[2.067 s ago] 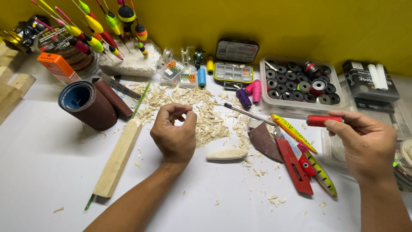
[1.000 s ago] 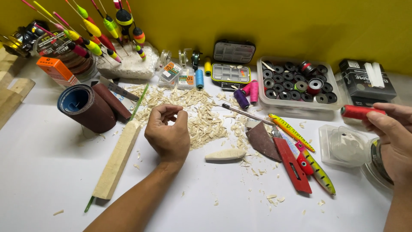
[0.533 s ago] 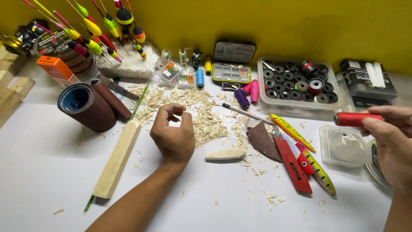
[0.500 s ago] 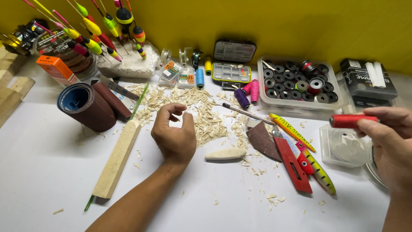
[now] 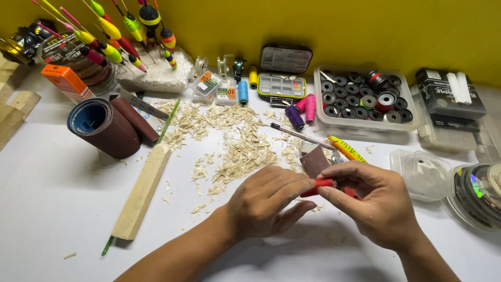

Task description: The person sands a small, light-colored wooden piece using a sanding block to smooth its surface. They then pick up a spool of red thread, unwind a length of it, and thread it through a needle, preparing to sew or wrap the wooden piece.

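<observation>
Both hands meet just below the brown sandpaper scrap (image 5: 314, 161), left hand (image 5: 266, 201) and right hand (image 5: 378, 206) pinching the small red cylindrical tool (image 5: 319, 185); keep that grip low and firm over the white worktop (image 5: 47, 209).

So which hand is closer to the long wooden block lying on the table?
Left. The left hand sits right of the wooden block, with bare table between them. The right hand is further right, beyond the left hand, both gripping a small red piece.

Bare left hand (image 5: 263, 201) and right hand (image 5: 378, 206), forearms unsleeved, no rings or watch
</observation>
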